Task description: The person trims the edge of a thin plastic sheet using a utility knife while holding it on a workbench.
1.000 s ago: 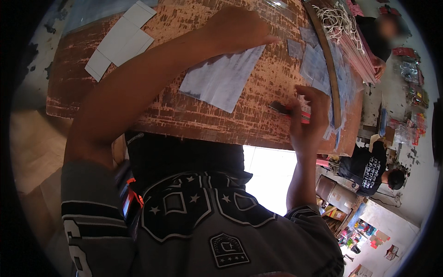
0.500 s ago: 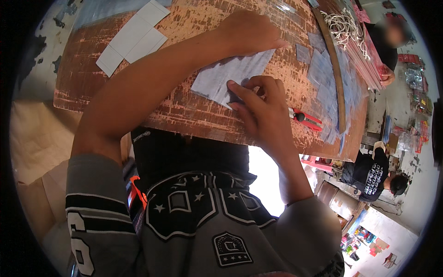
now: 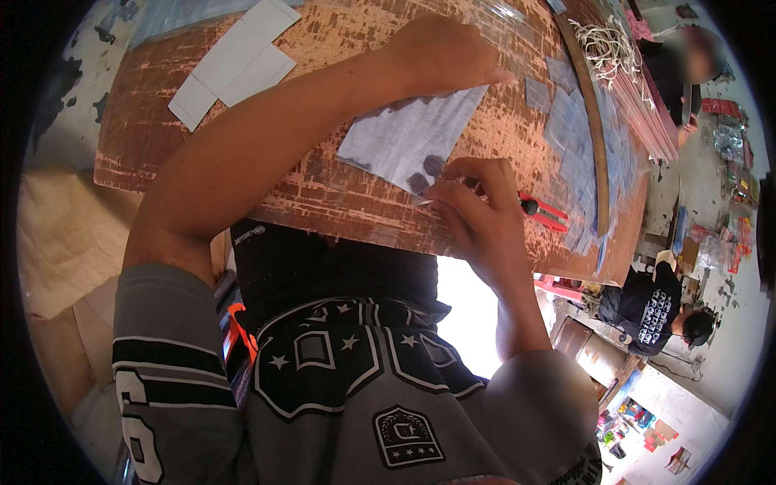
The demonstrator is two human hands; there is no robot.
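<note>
A cloudy, bluish plastic sheet (image 3: 402,141) lies on the worn wooden table in front of me, with dark blotches near its close corner. My left hand (image 3: 443,58) is curled into a fist at the sheet's far edge, the forearm crossing from the left. What its fingers hold, if anything, is hidden. With thumb and fingertips my right hand (image 3: 487,212) pinches the sheet's near corner. Just right of that hand a red utility knife (image 3: 548,215) rests on the table, partly hidden behind the fingers.
Folded white card (image 3: 242,61) lies at the far left. Along the right, a wooden strip (image 3: 594,121) crosses a pile of clear plastic pieces (image 3: 570,129), beside pink bundles with white cords (image 3: 610,56). Two other people are beyond the table's right side.
My right hand has slid right and a little toward me, from on top of the sheet to its near corner, uncovering dark blotches. The left fist stays at the far edge.
</note>
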